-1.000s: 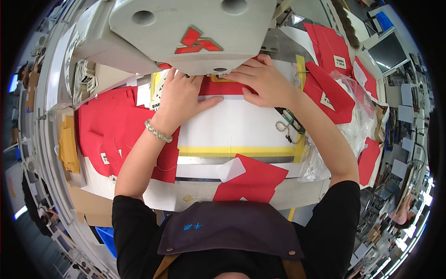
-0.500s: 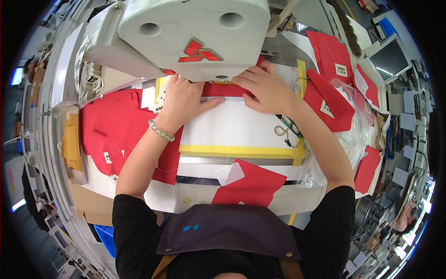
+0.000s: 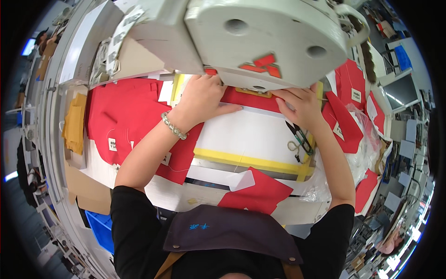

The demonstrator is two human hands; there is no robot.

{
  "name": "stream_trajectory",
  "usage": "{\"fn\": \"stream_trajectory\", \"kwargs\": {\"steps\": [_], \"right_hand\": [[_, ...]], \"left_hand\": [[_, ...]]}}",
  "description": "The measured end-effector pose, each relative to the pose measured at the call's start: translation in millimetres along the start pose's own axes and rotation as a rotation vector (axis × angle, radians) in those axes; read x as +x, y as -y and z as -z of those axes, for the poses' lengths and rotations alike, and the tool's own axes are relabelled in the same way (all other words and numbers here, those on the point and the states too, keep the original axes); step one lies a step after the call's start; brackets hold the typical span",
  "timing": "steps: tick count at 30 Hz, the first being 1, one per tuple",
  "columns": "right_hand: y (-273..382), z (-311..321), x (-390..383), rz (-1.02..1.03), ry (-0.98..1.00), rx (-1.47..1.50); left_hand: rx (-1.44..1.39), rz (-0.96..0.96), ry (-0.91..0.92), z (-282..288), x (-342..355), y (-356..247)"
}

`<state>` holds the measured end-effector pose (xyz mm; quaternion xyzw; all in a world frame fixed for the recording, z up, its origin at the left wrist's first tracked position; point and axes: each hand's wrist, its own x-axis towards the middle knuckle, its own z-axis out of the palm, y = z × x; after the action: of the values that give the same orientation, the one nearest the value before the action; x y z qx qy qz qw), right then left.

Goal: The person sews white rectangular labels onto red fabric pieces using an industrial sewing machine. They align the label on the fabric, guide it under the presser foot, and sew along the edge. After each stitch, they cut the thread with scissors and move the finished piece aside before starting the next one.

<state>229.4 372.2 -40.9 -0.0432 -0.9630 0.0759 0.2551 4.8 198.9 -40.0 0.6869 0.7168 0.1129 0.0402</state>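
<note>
A red fabric piece (image 3: 246, 98) lies along the far side of a white sheet (image 3: 241, 130) edged with yellow tape, beneath the head of a sewing machine (image 3: 274, 42). My left hand (image 3: 200, 100) rests palm down at the fabric's left end, thumb stretched out to the right. At the fabric's right end lies my right hand (image 3: 299, 106), fingers extended and thumb apart. The machine head comes close over the fingertips of both hands and partly hides them. Between the hands, a yellow-rimmed plate (image 3: 253, 92) shows on the fabric. Thread snips (image 3: 302, 138) lie near my right wrist.
Red fabric pieces with white labels (image 3: 121, 121) are heaped at left, beside yellow pieces (image 3: 74, 123). More red pieces (image 3: 344, 121) and clear plastic (image 3: 320, 179) lie at right. One red piece (image 3: 255, 190) sits at the near edge. A blue bin (image 3: 100, 230) stands lower left.
The whole view has swung, so the machine head sits further right in it. My right hand has slid toward the fabric's right end, baring the yellow-rimmed plate. My left hand stays at the left end.
</note>
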Motion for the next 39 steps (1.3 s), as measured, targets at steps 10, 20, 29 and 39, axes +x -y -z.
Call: {"fn": "stream_trajectory", "kwargs": {"steps": [10,20,29,39], "right_hand": [[14,-13,1,0.099,-0.011,0.036],[23,-20,10,0.103,0.164,0.205],[25,-23,10,0.125,0.187,0.154],[27,-23,10,0.116,0.171,0.14]], "left_hand": [[0.064,-0.108,-0.164,11,-28,21],[-0.011,-0.102,-0.114,14,-31,26],[0.008,-0.245,-0.282,14,-26,34],[-0.111,-0.393,-0.289,10,-14,36]]}}
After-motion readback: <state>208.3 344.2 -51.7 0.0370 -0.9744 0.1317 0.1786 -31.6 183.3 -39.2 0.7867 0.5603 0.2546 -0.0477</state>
